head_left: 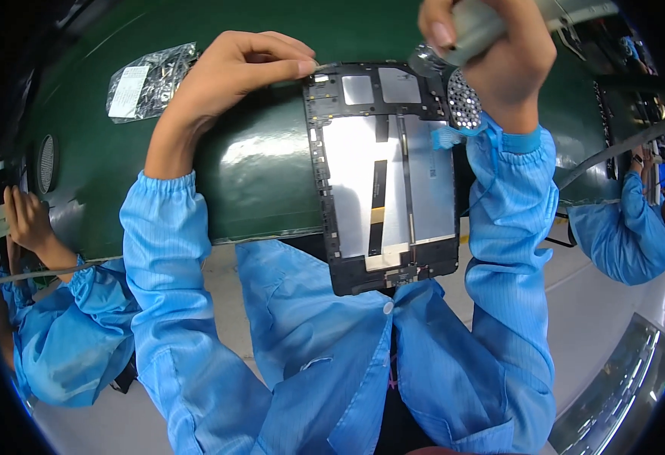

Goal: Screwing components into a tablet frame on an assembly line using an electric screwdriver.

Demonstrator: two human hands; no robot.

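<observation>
An opened tablet [351,189], with its silver inner plate, black frame and flat ribbon cables showing, lies over the near edge of the green table, its lower end in front of my body. My left hand [245,68] pinches its upper left corner between thumb and fingers. Above the upper right corner, my right hand [510,64] is wrapped round a pale grey heat gun [476,32] with a metal nozzle. The nozzle is close over that corner; whether they touch I cannot tell. A blue strap [522,142] circles my right wrist.
A clear plastic bag [150,83] with a white label lies left of my left hand. Beside my right wrist is a silver perforated disc [465,100]. Co-workers in blue sleeves [82,334] sit to the left and right [620,235]. A grey bar [605,155] runs along the right side.
</observation>
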